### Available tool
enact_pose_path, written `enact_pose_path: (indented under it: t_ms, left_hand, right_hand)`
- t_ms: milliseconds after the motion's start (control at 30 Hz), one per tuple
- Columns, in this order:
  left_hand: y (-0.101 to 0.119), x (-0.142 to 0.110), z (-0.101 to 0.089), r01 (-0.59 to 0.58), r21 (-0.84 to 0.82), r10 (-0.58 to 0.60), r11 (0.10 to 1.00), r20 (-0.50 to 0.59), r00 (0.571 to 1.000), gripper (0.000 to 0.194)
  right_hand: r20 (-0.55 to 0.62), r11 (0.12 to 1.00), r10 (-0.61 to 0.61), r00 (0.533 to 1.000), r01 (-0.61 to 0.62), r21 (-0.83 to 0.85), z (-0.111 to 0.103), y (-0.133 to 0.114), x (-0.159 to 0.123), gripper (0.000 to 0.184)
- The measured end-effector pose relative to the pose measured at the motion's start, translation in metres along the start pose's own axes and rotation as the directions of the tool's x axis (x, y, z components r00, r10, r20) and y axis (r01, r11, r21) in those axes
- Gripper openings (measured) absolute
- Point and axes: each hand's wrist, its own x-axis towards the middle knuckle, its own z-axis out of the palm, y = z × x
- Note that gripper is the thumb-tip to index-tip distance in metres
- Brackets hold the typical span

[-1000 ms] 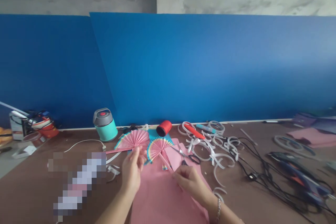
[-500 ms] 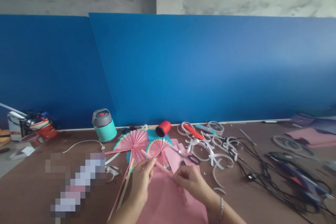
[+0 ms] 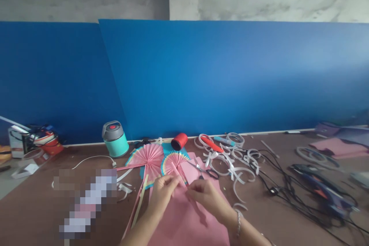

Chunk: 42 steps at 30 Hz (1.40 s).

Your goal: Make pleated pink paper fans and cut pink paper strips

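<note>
A narrow folded pink paper strip (image 3: 182,183) runs between my two hands above a pink paper sheet (image 3: 178,219). My left hand (image 3: 163,193) pinches it nearer its far end, and my right hand (image 3: 203,193) grips the near end with curled fingers. Just beyond lie two pleated pink paper fans with blue and yellow edging, a larger left fan (image 3: 148,157) and a smaller right fan (image 3: 170,163). Open scissors (image 3: 211,173) rest right of the fans, past my right hand.
A red thread spool (image 3: 179,142) and a teal lidded container (image 3: 117,144) stand at the back. Curled white strips (image 3: 221,163) litter the right. Farther right are black cables (image 3: 288,190) and a dark blue tool (image 3: 325,192). A blue panel (image 3: 219,77) rises behind the table.
My left hand came away from the left fan, moved right and took hold of the pink strip. The strip now slants between both hands, which have drawn closer together.
</note>
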Motion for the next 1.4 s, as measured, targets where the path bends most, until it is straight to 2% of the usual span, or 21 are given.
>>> enact_pose_path:
  t_ms: [33, 67, 100, 167, 267, 367, 467, 567, 667, 833, 1033, 1233, 1400]
  left_hand:
    - [0.000, 0.004, -0.006, 0.002, 0.030, -0.001, 1.000, -0.043, 0.999, 0.038]
    - [-0.001, 0.010, -0.013, -0.023, 0.047, 0.029, 0.999, -0.149, 0.988, 0.034]
    - [-0.002, 0.015, -0.020, -0.062, 0.078, 0.080, 0.995, -0.257, 0.963, 0.027]
    - [-0.005, 0.026, -0.033, -0.086, 0.182, 0.149, 0.980, -0.366, 0.919, 0.027]
    - [-0.015, 0.035, -0.039, -0.018, 0.263, 0.111, 0.965, -0.346, 0.932, 0.024]
    - [-0.022, 0.037, -0.030, -0.002, 0.269, 0.085, 0.963, -0.300, 0.950, 0.023]
    - [-0.025, 0.035, -0.019, 0.007, 0.269, 0.067, 0.963, -0.263, 0.962, 0.023]
    - [-0.029, 0.031, -0.016, -0.013, 0.279, 0.082, 0.960, -0.237, 0.968, 0.024]
    - [-0.039, 0.025, -0.017, -0.074, 0.317, 0.145, 0.945, -0.204, 0.968, 0.027]
    - [-0.055, 0.021, -0.021, -0.080, 0.251, 0.115, 0.965, -0.129, 0.985, 0.032]
    - [-0.051, 0.026, -0.021, -0.093, 0.296, 0.163, 0.951, -0.224, 0.961, 0.035]
    - [-0.046, 0.023, -0.017, -0.009, 0.174, 0.034, 0.985, -0.144, 0.989, 0.036]
    - [-0.046, 0.015, -0.018, 0.005, 0.164, 0.009, 0.986, -0.080, 0.997, 0.018]
  right_hand:
    - [0.015, 0.998, 0.053, 0.998, -0.054, 0.043, 0.000, -0.001, 0.001, 0.015]
    - [0.026, 0.991, 0.109, 0.994, -0.111, 0.072, -0.001, -0.002, 0.001, 0.014]
    - [0.035, 0.984, 0.157, 0.987, -0.160, 0.084, 0.000, -0.003, 0.002, 0.014]
    - [0.055, 0.974, 0.210, 0.976, -0.214, 0.073, 0.003, -0.007, 0.001, 0.017]
    - [0.077, 0.965, 0.249, 0.965, -0.254, 0.059, 0.014, -0.011, 0.000, 0.022]
    - [0.042, 0.949, 0.313, 0.949, -0.315, 0.034, 0.027, -0.011, 0.001, 0.022]
    - [0.054, 0.945, 0.327, 0.943, -0.328, 0.002, 0.034, -0.008, 0.003, 0.022]
    - [0.060, 0.954, 0.299, 0.952, -0.299, -0.013, 0.039, -0.005, 0.009, 0.023]
    - [0.052, 0.953, 0.303, 0.952, -0.302, -0.034, 0.046, 0.001, 0.017, 0.025]
    - [0.013, 0.955, 0.290, 0.957, -0.289, -0.072, 0.058, 0.008, 0.021, 0.025]
    - [-0.012, 0.948, 0.288, 0.957, -0.287, -0.138, 0.057, -0.002, 0.015, 0.026]
    - [-0.099, 0.929, 0.269, 0.958, -0.285, -0.238, 0.056, -0.010, 0.009, 0.021]
    - [-0.123, 0.947, 0.174, 0.977, -0.201, -0.253, 0.061, 0.000, 0.008, 0.017]
